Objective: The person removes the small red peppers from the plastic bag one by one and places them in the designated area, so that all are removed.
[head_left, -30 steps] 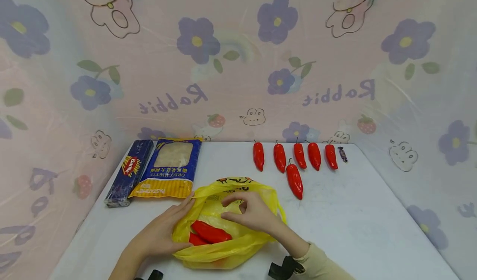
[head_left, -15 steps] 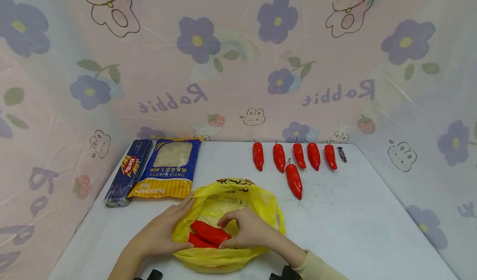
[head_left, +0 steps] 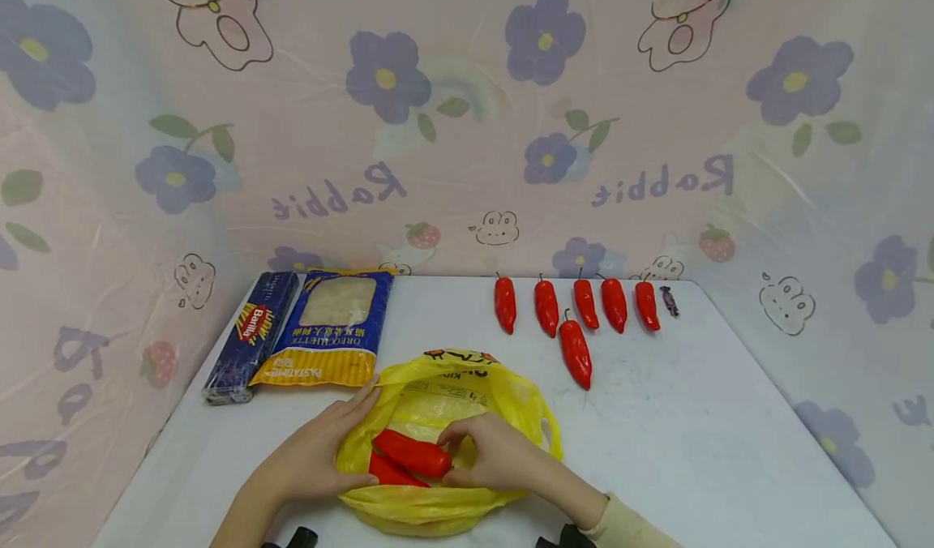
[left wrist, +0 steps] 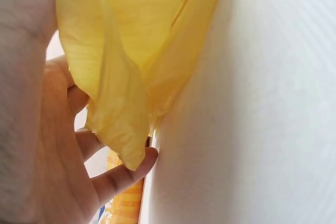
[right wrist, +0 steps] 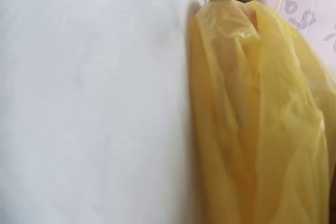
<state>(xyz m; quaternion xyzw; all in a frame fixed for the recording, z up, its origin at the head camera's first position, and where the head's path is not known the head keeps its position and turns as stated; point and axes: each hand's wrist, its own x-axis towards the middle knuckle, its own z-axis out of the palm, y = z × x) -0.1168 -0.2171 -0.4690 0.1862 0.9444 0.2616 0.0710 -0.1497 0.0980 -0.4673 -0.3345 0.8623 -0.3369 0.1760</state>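
Note:
A yellow plastic bag [head_left: 409,524] stands on the table with its mouth spread. My left hand [head_left: 310,459] holds its left rim, thumb at the front edge and fingers along the outside. In the left wrist view, the fingers of that hand [left wrist: 68,156] lie behind the folded yellow plastic. Inside the bag are two red peppers, an upper one [head_left: 409,452] and a lower one [head_left: 390,473]. My right hand [head_left: 492,455] reaches into the bag and pinches the upper pepper's right end between thumb and forefinger. The bag's wall [right wrist: 252,119] hides this hand in the right wrist view.
Several red peppers [head_left: 576,353] lie at the back right of the white table [head_left: 693,451], beside a small wrapped candy [head_left: 670,302]. At the back left are a blue Barilla pasta box [head_left: 251,337] and a blue-and-yellow orecchiette bag [head_left: 328,329]. A patterned curtain [head_left: 452,151] rises behind.
My right hand has come down into the bag and taken the upper pepper's right end, lifting it slightly. My left hand has stayed on the bag's rim.

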